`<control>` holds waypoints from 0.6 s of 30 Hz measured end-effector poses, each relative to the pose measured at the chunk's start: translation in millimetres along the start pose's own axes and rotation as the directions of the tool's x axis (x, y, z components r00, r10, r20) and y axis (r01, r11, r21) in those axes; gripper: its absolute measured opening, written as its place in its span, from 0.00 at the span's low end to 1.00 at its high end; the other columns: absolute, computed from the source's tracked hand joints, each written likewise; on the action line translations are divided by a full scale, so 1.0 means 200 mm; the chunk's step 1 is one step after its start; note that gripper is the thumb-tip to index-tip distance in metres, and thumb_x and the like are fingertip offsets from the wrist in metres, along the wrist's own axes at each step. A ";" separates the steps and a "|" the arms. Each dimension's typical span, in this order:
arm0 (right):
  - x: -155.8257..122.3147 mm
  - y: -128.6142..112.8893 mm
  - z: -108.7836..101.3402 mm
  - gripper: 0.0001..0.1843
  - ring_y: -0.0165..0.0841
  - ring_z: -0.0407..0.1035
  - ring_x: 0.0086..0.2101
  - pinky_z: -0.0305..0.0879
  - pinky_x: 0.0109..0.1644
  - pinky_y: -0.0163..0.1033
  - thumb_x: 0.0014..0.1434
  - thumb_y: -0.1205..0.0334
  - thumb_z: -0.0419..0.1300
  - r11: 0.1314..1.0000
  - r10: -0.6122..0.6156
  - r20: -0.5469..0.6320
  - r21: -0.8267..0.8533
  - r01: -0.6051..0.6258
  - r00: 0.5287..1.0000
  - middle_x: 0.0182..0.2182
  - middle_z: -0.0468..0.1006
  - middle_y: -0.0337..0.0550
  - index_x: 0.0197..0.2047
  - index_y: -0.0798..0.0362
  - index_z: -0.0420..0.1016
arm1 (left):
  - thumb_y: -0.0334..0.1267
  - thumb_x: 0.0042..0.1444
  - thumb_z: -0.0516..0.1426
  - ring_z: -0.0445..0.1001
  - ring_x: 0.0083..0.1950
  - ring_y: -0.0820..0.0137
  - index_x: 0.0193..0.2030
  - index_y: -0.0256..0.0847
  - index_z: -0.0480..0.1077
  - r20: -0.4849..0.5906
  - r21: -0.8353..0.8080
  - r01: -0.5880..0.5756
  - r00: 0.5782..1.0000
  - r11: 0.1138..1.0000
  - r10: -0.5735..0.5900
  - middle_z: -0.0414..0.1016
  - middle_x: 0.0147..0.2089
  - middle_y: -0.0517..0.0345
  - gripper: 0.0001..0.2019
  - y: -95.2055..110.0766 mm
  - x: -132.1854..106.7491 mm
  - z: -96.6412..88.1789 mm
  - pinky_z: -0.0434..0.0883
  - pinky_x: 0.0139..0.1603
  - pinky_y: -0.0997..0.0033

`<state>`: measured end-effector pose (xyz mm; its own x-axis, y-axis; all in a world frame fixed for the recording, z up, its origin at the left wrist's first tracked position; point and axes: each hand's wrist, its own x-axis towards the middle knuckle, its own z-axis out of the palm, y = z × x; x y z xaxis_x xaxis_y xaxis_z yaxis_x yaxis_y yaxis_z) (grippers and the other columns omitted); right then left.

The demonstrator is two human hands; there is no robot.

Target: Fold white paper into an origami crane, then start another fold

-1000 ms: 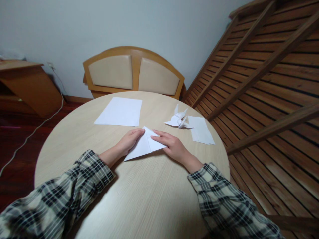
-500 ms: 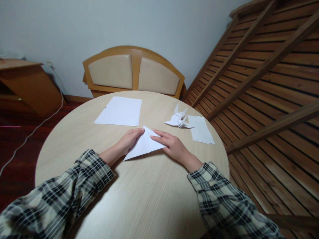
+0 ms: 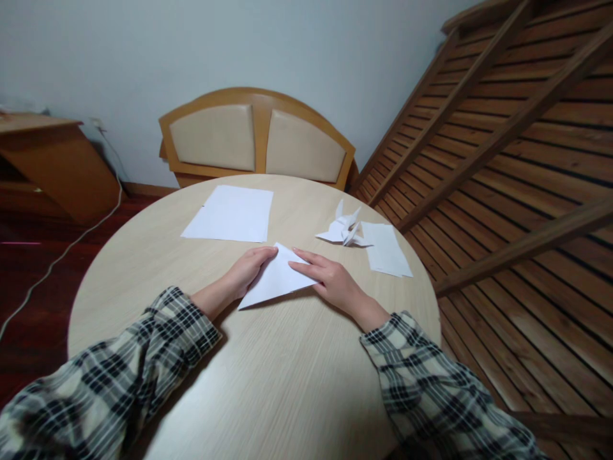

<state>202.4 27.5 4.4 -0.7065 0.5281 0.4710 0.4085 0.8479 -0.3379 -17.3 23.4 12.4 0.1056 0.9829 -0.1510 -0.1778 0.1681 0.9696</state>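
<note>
A white sheet of paper folded into a triangle (image 3: 274, 281) is held just over the middle of the table, its tip pointing away from me. My left hand (image 3: 246, 271) grips its left edge, the thumb at the upper tip and the other fingers hidden behind. From the right, my right hand (image 3: 332, 278) holds the opposite side, with fingers stretched over the paper's face and its thumb out of sight. Beyond my right hand stand folded white paper cranes (image 3: 343, 229), bunched together so that I cannot tell them apart clearly.
On the round wooden table (image 3: 268, 383), a stack of white paper (image 3: 232, 214) lies at the far left. Narrower white paper strips (image 3: 387, 250) lie at the right, touching the cranes. Behind the table stands a padded headboard (image 3: 261, 137); wooden slats (image 3: 517, 160) lean at the right.
</note>
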 end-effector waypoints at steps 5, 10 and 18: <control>0.00 0.00 0.00 0.34 0.34 0.60 0.63 0.63 0.63 0.49 0.58 0.80 0.52 0.999 -0.013 0.010 -0.034 0.014 1.000 0.65 0.63 0.45 0.64 0.45 0.65 | 0.44 0.50 0.59 0.69 0.29 0.69 0.29 0.37 0.72 -0.005 -0.044 0.032 0.999 0.999 -0.032 0.76 0.29 0.53 0.11 -0.01 0.01 -0.01 0.68 0.32 0.70; 0.01 -0.02 -0.01 0.32 0.36 0.62 0.62 0.64 0.62 0.49 0.59 0.78 0.53 0.997 -0.016 0.036 -0.076 0.018 0.999 0.65 0.63 0.46 0.64 0.45 0.65 | 0.46 0.51 0.61 0.71 0.28 0.70 0.31 0.38 0.72 0.071 -0.028 0.008 0.997 1.000 -0.006 0.77 0.29 0.54 0.12 -0.01 -0.01 0.00 0.68 0.29 0.71; 0.02 -0.05 0.00 0.32 0.40 0.66 0.59 0.65 0.59 0.52 0.58 0.77 0.54 0.991 -0.014 0.069 -0.131 0.023 0.998 0.66 0.62 0.47 0.63 0.44 0.66 | 0.51 0.51 0.62 0.70 0.25 0.72 0.29 0.37 0.72 0.092 0.000 -0.020 0.996 1.000 0.020 0.76 0.27 0.56 0.16 -0.04 0.00 -0.02 0.67 0.27 0.72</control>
<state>195.3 20.3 9.7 -0.7503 0.5121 0.4181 0.4647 0.8584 -0.2173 -19.9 23.1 4.5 0.1915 0.9749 -0.1137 -0.1802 0.1488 0.9723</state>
